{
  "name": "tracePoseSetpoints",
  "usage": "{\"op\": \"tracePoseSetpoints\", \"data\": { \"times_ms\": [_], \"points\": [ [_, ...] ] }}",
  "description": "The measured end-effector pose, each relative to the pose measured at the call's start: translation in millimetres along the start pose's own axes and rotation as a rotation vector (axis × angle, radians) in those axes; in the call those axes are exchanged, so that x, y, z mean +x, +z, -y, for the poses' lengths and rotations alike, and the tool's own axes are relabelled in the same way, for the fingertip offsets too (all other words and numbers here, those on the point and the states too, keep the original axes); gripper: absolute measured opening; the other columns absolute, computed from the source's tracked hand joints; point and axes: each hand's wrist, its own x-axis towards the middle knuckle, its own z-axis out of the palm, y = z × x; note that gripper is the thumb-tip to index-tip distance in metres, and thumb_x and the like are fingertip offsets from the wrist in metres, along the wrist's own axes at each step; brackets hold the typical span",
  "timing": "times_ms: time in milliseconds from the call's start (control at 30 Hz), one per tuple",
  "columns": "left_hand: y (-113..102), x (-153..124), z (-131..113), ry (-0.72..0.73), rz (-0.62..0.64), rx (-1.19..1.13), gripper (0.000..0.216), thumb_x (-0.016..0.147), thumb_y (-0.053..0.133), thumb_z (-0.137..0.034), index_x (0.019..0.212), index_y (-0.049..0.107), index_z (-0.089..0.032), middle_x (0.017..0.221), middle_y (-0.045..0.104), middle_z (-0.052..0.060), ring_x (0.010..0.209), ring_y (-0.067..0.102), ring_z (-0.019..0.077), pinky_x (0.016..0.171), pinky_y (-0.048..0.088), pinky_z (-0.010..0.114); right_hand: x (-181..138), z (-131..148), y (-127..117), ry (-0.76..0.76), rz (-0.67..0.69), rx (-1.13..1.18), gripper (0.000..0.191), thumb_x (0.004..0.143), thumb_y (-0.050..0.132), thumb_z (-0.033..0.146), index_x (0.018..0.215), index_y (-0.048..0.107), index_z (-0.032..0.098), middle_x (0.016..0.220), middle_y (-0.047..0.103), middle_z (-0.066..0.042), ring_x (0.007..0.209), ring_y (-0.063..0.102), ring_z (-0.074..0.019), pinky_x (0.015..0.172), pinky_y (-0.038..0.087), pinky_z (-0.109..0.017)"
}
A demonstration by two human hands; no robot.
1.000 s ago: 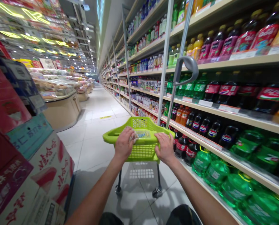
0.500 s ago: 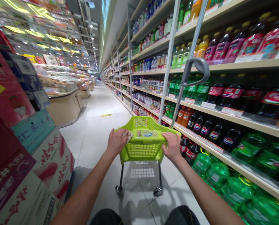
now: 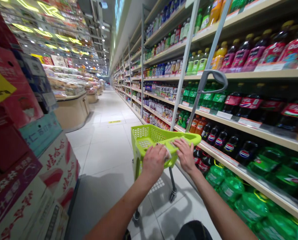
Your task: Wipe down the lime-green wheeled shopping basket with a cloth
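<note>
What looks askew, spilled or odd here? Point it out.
The cart appears turned at an angle to the aisle, not squarely along it. Also, a grey handle slants in front of the shelves; what it belongs to is hidden, so it looks odd. No spill stands out on the floor.

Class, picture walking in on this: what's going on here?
A person's left hand holds a pale crumpled cloth or tissue against a small green cart. The right hand rests on the cart close by. The cart stands angled beside shelves of bottled drinks.
</note>
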Motion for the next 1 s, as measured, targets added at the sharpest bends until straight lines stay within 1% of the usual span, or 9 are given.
{"op": "tracePoseSetpoints", "data": {
  "times_ms": [133,233,333,400,567,700,767,900,1000],
  "points": [
    [-13.9,-6.4,5.5,-0.016,0.081,-0.144,0.02,0.082,0.043,-0.018,0.097,0.056,-0.022,0.105,0.064,0.004,0.103,0.055,0.0184,0.095,0.037,0.042,3.4,-31.9,-9.1,0.013,0.016,0.034,0.036,0.086,0.029,0.03,0.107,0.058,0.024,0.119,0.056,-0.005,0.121,0.038,-0.0246,0.1,0.014,-0.057],
    [-12.9,-11.7,22.6,-0.073,0.065,-0.239,0.022,0.083,0.04,-0.019,0.097,0.056,-0.022,0.108,0.063,0.005,0.105,0.054,0.0178,0.093,0.039,0.042,4.6,-42.6,-14.0,0.099,-0.039,-0.002,0.038,0.086,0.028,0.03,0.105,0.06,0.021,0.121,0.054,-0.008,0.123,0.036,-0.0268,0.098,0.02,-0.058],
    [1.8,-16.6,40.0,-0.125,0.002,-0.277,0.022,0.082,0.04,-0.018,0.095,0.057,-0.021,0.108,0.063,0.006,0.104,0.055,0.0177,0.091,0.042,0.04,-2.7,-27.3,-16.8,0.14,-0.095,-0.041,0.039,0.087,0.027,0.03,0.106,0.059,0.019,0.125,0.05,-0.009,0.123,0.036,-0.0268,0.097,0.025,-0.056],
    [15.0,-19.2,45.9,-0.155,-0.066,-0.277,0.023,0.082,0.039,-0.018,0.096,0.057,-0.019,0.108,0.063,0.008,0.104,0.055,0.0182,0.09,0.044,0.039,-11.4,-7.9,-17.3,0.089,-0.061,-0.007,0.037,0.087,0.029,0.03,0.107,0.058,0.021,0.124,0.051,-0.008,0.121,0.039,-0.0243,0.099,0.026,-0.053],
    [38.7,-19.7,24.7,-0.073,-0.174,-0.286,0.023,0.085,0.038,-0.019,0.098,0.056,-0.018,0.11,0.061,0.01,0.11,0.051,0.0173,0.094,0.041,0.038,-25.3,16.3,-18.2,0.005,-0.069,0.109,0.031,0.085,0.036,0.031,0.102,0.059,0.017,0.111,0.059,-0.008,0.118,0.042,-0.0221,0.099,0.033,-0.044],
    [48.2,-16.3,15.5,0.044,-0.086,-0.252,0.023,0.085,0.038,-0.018,0.101,0.055,-0.019,0.117,0.058,0.007,0.113,0.048,0.0161,0.099,0.035,0.04,-24.7,-13.6,-33.4,0.008,-0.07,0.18,0.027,0.083,0.038,0.031,0.093,0.061,0.019,0.106,0.062,-0.007,0.115,0.046,-0.0216,0.1,0.035,-0.043],
    [53.3,-17.1,29.6,-0.03,-0.033,-0.206,0.024,0.084,0.039,-0.017,0.101,0.055,-0.02,0.115,0.06,0.007,0.11,0.051,0.0173,0.097,0.035,0.042,-23.2,-31.0,-45.0,0.006,-0.03,0.188,0.027,0.082,0.038,0.03,0.091,0.061,0.02,0.108,0.062,-0.006,0.115,0.047,-0.0214,0.099,0.036,-0.042],
    [66.1,-22.4,56.8,-0.28,-0.013,-0.143,0.023,0.081,0.041,-0.014,0.097,0.057,-0.018,0.107,0.063,0.009,0.101,0.056,0.0196,0.088,0.042,0.041,-20.6,-30.8,-57.1,0.06,-0.069,-0.026,0.028,0.08,0.037,0.025,0.085,0.064,0.019,0.105,0.063,-0.007,0.11,0.051,-0.0229,0.095,0.037,-0.045],
    [77.6,-20.9,39.2,-0.166,-0.01,-0.19,0.024,0.083,0.04,-0.015,0.1,0.057,-0.019,0.111,0.061,0.008,0.107,0.053,0.0186,0.092,0.039,0.04,-22.0,-0.4,-47.6,0.031,0.01,-0.216,0.027,0.079,0.04,0.023,0.092,0.063,0.02,0.103,0.064,-0.006,0.108,0.051,-0.0236,0.099,0.028,-0.051]
  ]
}}
